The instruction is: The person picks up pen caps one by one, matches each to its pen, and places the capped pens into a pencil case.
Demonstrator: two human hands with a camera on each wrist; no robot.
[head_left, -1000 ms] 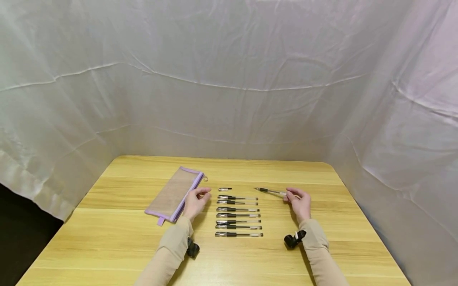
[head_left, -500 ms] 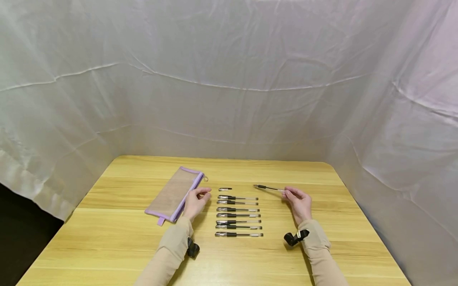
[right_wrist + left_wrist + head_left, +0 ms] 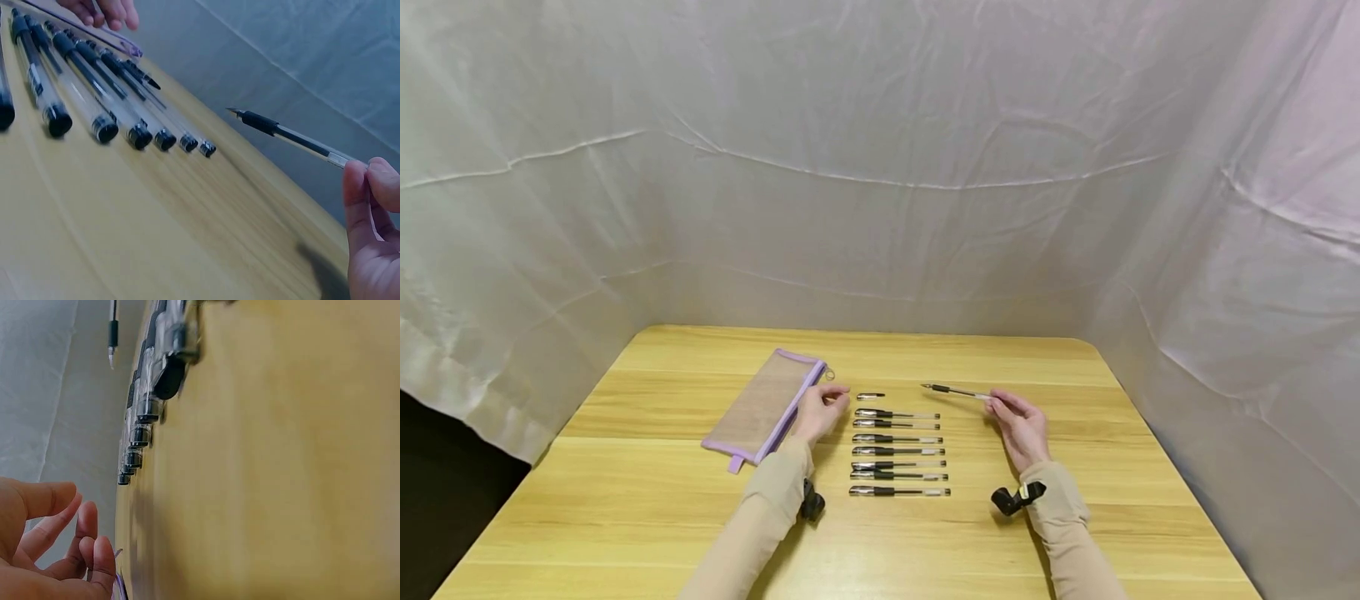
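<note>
My right hand (image 3: 1025,429) pinches the clear rear end of an uncapped gel pen (image 3: 955,392) between thumb and fingertips. The pen hangs above the table, its bare tip pointing left, as the right wrist view also shows. My left hand (image 3: 822,412) has loosely bent fingers around nothing, just left of a loose pen cap (image 3: 871,397) on the table. Below the cap lies a row of several capped gel pens (image 3: 897,438) with black grips, their capped ends to the left. In the left wrist view, the left hand's thumb and fingertips (image 3: 62,494) are apart.
A mesh zip pouch (image 3: 760,406) with purple edging lies flat left of the row, partly behind the left hand. The wooden table (image 3: 1037,550) is enclosed by a pale hanging curtain (image 3: 880,250) at the back and sides.
My left hand has shifted slightly right and away from me, closer to the loose cap. The right hand has raised the pen a little and brought it left.
</note>
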